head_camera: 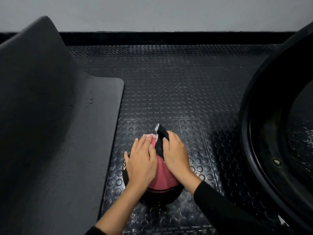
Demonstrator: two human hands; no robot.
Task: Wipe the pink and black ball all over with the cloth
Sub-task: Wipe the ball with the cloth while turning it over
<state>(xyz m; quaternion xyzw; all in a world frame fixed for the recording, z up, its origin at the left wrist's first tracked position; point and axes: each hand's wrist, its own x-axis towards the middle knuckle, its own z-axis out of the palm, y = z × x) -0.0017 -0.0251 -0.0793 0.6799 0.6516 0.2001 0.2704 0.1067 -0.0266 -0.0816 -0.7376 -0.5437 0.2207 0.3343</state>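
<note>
Head view: pink and black ball sits on the studded rubber floor, between a dark padded bench on the left and a big black ring on the right. Left hand lies flat on its upper left, fingers straight. Right hand grips the black cloth against the top. Risks: ball rolls off under a sideways wipe, since only a flat palm steadies it; the underside on the floor gets missed unless it's turned.

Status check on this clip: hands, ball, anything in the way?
Left hand flat on ball. Right hand grips cloth against ball's top. Ball on studded floor; grey mat and black ring alongside, neither in the way.
</note>
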